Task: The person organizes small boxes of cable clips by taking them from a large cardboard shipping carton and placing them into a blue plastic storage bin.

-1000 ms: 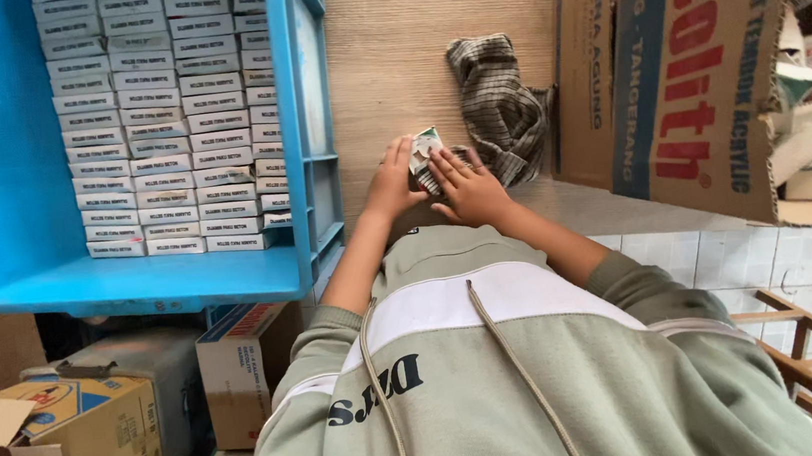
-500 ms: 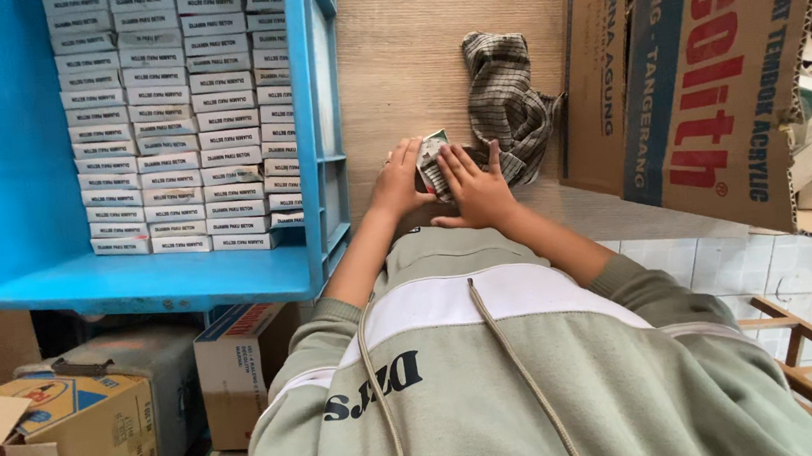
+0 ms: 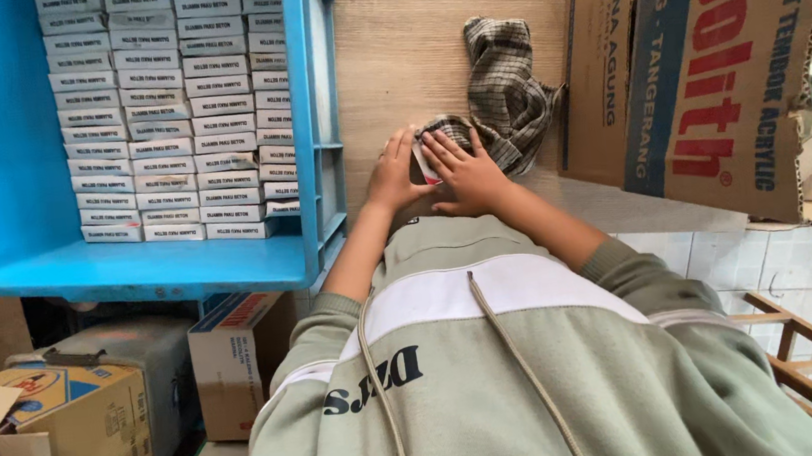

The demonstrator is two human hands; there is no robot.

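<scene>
small box (image 3: 425, 161) | white with red trim, mostly hidden by fingers | clasped between left hand (image 3: 393, 171) and right hand (image 3: 466, 173) on the wooden worktop (image 3: 407, 47), near its front edge | checked cloth (image 3: 504, 87) touching behind | blue crate (image 3: 11, 199) of stacked white boxes at the worktop's left edge

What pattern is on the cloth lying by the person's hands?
The cloth has a dark grey and pale checked pattern, seen in the head view.
</scene>
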